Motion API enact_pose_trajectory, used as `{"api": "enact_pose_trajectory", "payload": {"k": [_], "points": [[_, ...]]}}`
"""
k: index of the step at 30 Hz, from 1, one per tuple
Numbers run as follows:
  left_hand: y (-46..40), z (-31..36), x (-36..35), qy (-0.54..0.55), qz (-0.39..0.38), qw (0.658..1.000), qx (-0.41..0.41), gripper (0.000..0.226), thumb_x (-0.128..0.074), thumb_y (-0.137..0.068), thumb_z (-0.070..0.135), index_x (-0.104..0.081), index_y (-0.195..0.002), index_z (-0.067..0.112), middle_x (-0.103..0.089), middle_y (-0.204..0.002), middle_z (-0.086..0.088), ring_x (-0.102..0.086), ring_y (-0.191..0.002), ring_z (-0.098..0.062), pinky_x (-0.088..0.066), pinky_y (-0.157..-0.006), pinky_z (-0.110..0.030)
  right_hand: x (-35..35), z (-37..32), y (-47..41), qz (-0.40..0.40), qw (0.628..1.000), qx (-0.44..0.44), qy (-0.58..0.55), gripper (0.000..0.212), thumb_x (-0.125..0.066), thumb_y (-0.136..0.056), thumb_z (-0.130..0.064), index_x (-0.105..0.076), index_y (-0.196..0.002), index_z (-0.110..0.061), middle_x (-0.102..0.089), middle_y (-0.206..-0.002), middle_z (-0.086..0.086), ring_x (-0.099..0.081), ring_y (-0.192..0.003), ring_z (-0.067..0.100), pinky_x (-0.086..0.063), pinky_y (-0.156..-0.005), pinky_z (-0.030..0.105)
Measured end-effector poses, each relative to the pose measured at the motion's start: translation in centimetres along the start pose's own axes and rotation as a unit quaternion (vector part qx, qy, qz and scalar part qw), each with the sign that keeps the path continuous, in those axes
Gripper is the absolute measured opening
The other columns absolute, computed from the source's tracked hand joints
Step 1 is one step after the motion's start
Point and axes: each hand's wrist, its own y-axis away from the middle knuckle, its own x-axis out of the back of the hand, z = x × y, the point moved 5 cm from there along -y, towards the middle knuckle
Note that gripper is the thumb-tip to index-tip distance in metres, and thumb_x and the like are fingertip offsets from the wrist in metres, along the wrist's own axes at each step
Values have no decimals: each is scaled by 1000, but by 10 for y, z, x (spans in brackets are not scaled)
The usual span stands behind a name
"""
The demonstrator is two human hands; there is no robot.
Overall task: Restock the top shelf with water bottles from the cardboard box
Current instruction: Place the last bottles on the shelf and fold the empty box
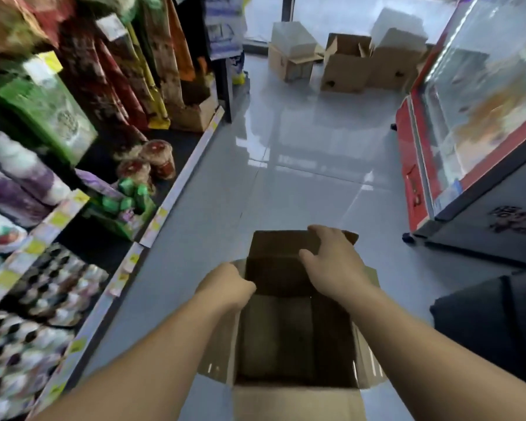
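An open cardboard box (286, 338) sits on the grey floor right below me. Its inside looks dark and I see no water bottles in it. My left hand (225, 287) grips the box's left wall near the far corner. My right hand (331, 259) rests over the far flap (280, 247), thumb on its inner side, fingers curled over its edge. No water bottles show anywhere in view, and the top shelf is out of sight.
Stocked shelves (73, 177) of snack packs run along the left. A red chest freezer (468, 132) with glass lid stands on the right. Several open cardboard boxes (343, 65) sit at the aisle's far end. A dark bag (492, 323) lies at right.
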Motion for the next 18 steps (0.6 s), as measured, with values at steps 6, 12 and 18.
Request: {"api": "enact_pose_trajectory", "payload": {"k": [6, 12, 18], "points": [[-61, -69, -60, -90, -50, 993, 55, 48, -67, -85, 50, -56, -117, 15, -62, -119, -7, -60, -107, -25, -52, -86, -34, -65, 44, -41, 18, 985, 63, 157, 64, -54, -97, -36, -26, -154, -31, -23, -162, -3, -18, -149, 26, -21, -121, 46], [-85, -82, -104, -32, -111, 993, 20, 38, -42, -80, 9, -57, -114, 17, -59, -108, -8, -62, -93, -25, -59, -69, -34, -97, 75, -72, -5, 952, 80, 295, 85, -59, -90, -45, -6, -156, -34, -8, -165, -2, -2, -151, 33, -4, -120, 57], [-88, -79, -96, -66, -20, 997, -44, 48, -38, -73, 14, -59, -109, 37, -65, -106, 6, -61, -98, -18, -53, -89, -35, -108, 128, -74, -74, 951, -7, 299, 41, -56, -90, -49, -52, -127, -32, -59, -130, -4, -55, -119, 23, -44, -90, 36]]}}
